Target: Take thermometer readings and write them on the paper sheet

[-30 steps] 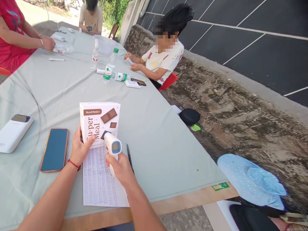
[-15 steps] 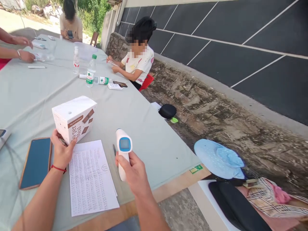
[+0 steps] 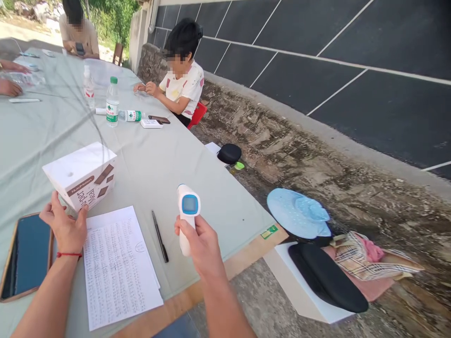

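Left hand [image 3: 66,227] has the white NutriMotion box [image 3: 79,173] by its lower end, thumb over the printed front and fingers round the side. The box sits tilted over the pale green tablecloth [image 3: 148,188], just past the top of a handwritten sheet [image 3: 112,272]; can't tell if its bottom edge touches the cloth. Right hand [image 3: 202,241] is wrapped round the handle of a white infrared thermometer [image 3: 189,206], blue-rimmed screen facing the wearer, well apart from the box. There's a red string bracelet [image 3: 68,255] on the left wrist, btw.

Between the sheet and the thermometer lies a black pen [image 3: 160,237], and a smartphone [image 3: 30,256] lies flat beside the left hand. Further up, one green-capped water bottle [image 3: 112,105] stands with another labelled bottle [image 3: 132,115] on its side right by it. Someone in a patterned white shirt [image 3: 186,87] sits at the table's far right edge, hands raised together.
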Action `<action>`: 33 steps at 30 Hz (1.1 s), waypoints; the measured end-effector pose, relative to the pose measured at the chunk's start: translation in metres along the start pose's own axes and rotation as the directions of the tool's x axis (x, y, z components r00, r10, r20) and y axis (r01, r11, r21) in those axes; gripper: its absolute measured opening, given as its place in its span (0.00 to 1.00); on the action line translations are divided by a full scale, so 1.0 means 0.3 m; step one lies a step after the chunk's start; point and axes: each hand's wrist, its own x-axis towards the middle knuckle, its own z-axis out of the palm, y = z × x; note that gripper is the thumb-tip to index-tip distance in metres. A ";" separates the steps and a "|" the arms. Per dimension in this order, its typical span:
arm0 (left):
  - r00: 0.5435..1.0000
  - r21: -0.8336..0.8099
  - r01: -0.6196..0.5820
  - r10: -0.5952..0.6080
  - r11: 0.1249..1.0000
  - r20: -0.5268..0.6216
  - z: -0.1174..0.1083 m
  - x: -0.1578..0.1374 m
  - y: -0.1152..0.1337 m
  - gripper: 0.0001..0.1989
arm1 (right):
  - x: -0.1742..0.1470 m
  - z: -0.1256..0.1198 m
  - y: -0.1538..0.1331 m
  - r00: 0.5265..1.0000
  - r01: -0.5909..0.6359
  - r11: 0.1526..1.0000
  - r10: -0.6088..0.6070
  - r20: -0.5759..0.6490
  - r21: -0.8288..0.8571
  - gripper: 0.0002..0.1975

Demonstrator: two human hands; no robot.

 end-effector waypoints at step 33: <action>0.645 0.227 -0.486 0.172 0.844 0.745 0.062 -0.237 0.126 0.10 | 0.019 0.122 0.269 0.961 0.093 0.970 -0.147 0.236 0.223 0.15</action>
